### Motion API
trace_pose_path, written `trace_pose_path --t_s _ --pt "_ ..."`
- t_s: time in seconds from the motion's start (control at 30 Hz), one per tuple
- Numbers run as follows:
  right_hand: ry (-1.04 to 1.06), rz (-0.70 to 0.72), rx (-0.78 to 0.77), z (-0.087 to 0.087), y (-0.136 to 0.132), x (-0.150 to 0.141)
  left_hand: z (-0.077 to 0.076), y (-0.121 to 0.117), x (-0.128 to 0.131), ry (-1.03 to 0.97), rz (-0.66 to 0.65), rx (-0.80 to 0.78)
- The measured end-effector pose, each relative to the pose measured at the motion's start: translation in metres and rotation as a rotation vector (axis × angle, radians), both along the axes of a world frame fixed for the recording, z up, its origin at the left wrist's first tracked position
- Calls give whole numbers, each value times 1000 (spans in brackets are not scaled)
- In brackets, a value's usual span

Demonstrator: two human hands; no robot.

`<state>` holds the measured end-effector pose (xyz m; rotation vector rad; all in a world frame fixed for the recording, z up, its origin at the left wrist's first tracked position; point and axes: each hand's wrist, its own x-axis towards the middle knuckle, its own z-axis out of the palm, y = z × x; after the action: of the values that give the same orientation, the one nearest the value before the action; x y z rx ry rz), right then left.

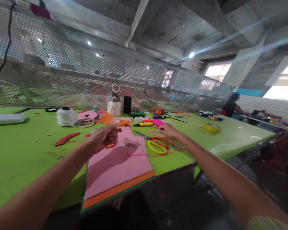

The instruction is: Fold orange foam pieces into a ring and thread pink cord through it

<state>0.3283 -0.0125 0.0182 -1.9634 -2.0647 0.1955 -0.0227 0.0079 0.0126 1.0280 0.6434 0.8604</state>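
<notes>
My left hand point(107, 138) is closed above the pink sheets point(120, 166), thumb against curled fingers; what it pinches, if anything, I cannot make out. Just beneath its fingers shows the edge of a small orange piece point(110, 146). Farther right, my right hand point(167, 131) is closed beside a bright pink yarn bundle point(158, 122); its fingertips are partly hidden. Scissors point(159, 143) with one red and one yellow handle lie between the hands, blades apart. A pink yarn strand point(156, 155) runs past them. On the pink sheet rests a clear protractor point(131, 142).
Around the green table point(45, 150) are a white string roll point(66, 117), a red cut strip point(67, 139), a yellow cutter point(144, 124), a bottle point(114, 107), a black phone-like slab point(127, 104) and yellow tape point(211, 128). A perforated screen point(81, 73) stands behind. A person point(230, 107) sits far right.
</notes>
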Motion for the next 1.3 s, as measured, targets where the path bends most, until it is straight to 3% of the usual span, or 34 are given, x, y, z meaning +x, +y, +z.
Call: trace_pose_path --t_s 0.13,0.27,0.4,0.53,0.67,0.77,0.87,1.07,1.17,1.3 --pt "-109 -51 -216 -16 47 -30 2 1 -3 -69 17 -43" --pt "-141 -39 -309 -13 58 -26 -2 2 -3 -15 51 2" --pt "-112 3 -280 12 54 -15 -6 5 -2 69 24 31" --pt "-45 53 -173 58 50 -16 -6 5 -3 61 -49 89" --pt "111 126 -51 105 45 -41 -3 2 -3 -27 -33 164" --pt "237 178 -3 128 38 -71 -1 2 -3 -35 -14 187" --pt "417 288 -9 134 33 -98 0 3 -4 -9 21 176" --pt "305 251 -123 127 38 -116 -1 5 -8 39 82 179" --pt "302 303 -107 135 39 -127 -1 5 -9 45 100 221" --pt "323 400 -53 151 40 -161 1 7 -11 -7 235 260"
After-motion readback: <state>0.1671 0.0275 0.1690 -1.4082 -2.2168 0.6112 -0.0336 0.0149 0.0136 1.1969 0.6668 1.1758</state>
